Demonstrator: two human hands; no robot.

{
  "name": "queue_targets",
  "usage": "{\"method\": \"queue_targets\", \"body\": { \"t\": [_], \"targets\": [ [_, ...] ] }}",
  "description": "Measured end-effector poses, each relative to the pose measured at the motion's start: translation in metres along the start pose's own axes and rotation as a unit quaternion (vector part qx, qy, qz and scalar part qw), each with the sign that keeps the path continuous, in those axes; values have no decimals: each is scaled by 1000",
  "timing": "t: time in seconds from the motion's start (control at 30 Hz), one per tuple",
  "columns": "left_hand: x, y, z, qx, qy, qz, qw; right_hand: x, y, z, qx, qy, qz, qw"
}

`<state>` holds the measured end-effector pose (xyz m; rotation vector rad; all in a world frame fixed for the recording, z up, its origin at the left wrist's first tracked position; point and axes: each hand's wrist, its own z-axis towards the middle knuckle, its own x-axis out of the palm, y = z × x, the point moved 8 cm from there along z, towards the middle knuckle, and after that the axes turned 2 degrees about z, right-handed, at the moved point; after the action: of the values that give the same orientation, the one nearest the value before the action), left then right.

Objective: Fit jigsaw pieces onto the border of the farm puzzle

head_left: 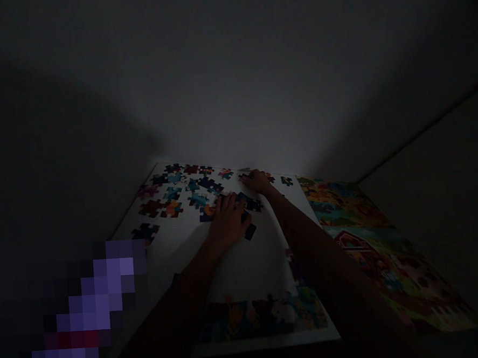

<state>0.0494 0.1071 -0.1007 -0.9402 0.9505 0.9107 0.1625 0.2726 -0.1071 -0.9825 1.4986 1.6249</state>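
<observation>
My left hand (228,218) lies flat with its fingers stretched out over several dark puzzle pieces, which it partly hides. A small dark piece (250,232) shows just beside its thumb. Farther back, my right hand (259,181) is closed in a pinch on a dark puzzle piece (245,178), close to the far edge of the white board (244,270). A dark blue piece (255,205) lies between the two hands. Along the board's near edge runs a joined strip of colourful puzzle (267,313), partly covered by my right forearm.
Loose pieces are scattered over the board's far left, among them a brown one (150,208) and a dark one (145,231). A single piece (286,181) sits at the far right. Beside the board lies a colourful farm picture (390,267). A pale wall (234,93) rises behind.
</observation>
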Motion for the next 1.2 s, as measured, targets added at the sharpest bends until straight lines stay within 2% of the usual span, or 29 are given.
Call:
{"method": "queue_targets", "body": {
  "t": [0.13, 0.37, 0.43, 0.53, 0.67, 0.87, 1.07, 1.2],
  "targets": [
    [-1, 1, 1, -5, -4, -10, 1000, -3, -5, -2, 11, 1, 6, 1000],
    [-1, 0, 2, -5, 12, -10, 1000, -22, -19, -11, 26, -43, 51, 997],
    [-1, 1, 3, -6, 13, -12, 1000, -30, -27, -18, 24, -67, 90, 993],
    [1, 1, 3, -7, 12, -17, 1000, -42, -46, -37, 25, -84, 207, 975],
    [3, 2, 3, -6, 18, -12, 1000, -51, -71, -78, 5, -55, 330, 942],
    [4, 3, 4, -10, 17, -14, 1000, -60, -87, -141, -15, 12, 351, 936],
    [5, 4, 5, -10, 34, 5, 999, -58, -83, -154, 1, 80, 420, 904],
    [5, 4, 5, -10, 47, 17, 999, -57, -87, -151, 4, 90, 441, 893]
  ]
}}
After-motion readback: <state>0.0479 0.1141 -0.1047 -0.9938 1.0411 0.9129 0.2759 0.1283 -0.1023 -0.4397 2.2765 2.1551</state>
